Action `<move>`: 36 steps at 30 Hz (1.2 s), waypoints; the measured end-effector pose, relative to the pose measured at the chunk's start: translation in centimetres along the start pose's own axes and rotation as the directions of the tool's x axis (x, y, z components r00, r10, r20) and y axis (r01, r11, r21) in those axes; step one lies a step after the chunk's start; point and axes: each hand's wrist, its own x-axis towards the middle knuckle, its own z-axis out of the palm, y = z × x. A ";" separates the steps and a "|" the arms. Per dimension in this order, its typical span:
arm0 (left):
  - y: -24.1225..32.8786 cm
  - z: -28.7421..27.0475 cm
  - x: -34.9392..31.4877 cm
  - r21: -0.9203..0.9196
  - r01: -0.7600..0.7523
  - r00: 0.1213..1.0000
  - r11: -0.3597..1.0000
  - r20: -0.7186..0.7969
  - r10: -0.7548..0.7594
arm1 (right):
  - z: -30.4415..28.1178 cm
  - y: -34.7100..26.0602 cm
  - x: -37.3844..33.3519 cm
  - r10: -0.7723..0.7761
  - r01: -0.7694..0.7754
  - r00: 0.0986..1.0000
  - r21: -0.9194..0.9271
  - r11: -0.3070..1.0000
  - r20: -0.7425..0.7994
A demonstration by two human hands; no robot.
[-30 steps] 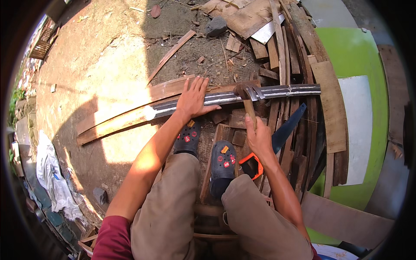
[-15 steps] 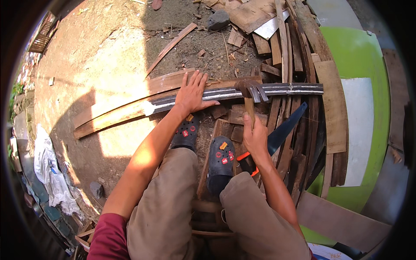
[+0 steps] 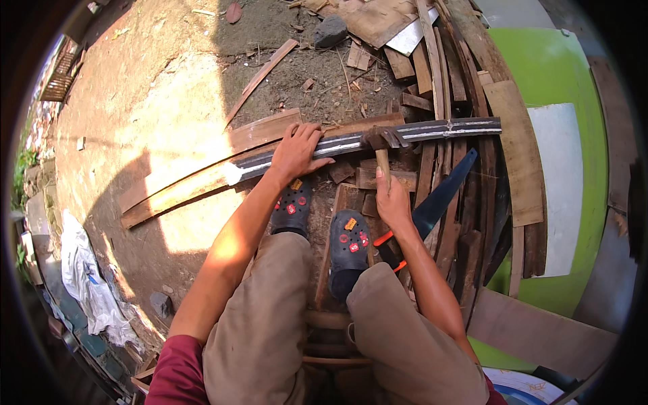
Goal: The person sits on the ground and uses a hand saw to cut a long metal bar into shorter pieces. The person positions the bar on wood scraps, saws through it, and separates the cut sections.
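A long wooden plank lies across in front of me, with a black strip lined in white along its right part. My left hand rests on the plank near the strip's left end, fingers bent over the far edge and thumb stretched along the near side. In my right hand is a claw hammer, gripped by its wooden handle. The hammer's head is over the strip; whether it touches cannot be told. Below the right hand lies a handsaw with a dark blade and an orange-and-black handle, partly hidden by my forearm.
Stacked timber fills the right side, beside a green panel and a white sheet. A stone and a thin wood strip lie farther off. My clogs are just below the plank. White sacking is at left.
The fingers of my left hand, stretched flat across the plank before, are now bent over its far edge. The hammer stays over the strip, its head turned slightly. The whole view has shifted a little.
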 end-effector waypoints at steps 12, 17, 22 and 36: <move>1.4 -5.4 -1.1 -0.542 0.223 0.961 0.810 0.261 -0.090 | -2.6 4.7 -12.0 0.342 -0.262 0.890 0.273 0.926 -0.303; 1.5 -6.5 -0.7 -0.583 0.287 0.947 0.760 0.293 -0.132 | -1.9 6.0 -13.3 0.373 -0.325 0.898 0.219 0.920 -0.234; 1.4 -7.4 -1.6 -0.644 0.285 0.957 0.710 0.238 -0.169 | -4.0 3.1 -10.5 -0.282 0.086 0.917 -0.551 0.830 -0.282; 2.9 -13.9 -3.7 -0.414 0.129 0.987 0.901 -0.039 -0.159 | -3.1 4.3 8.6 0.489 -0.389 0.869 0.714 0.582 0.075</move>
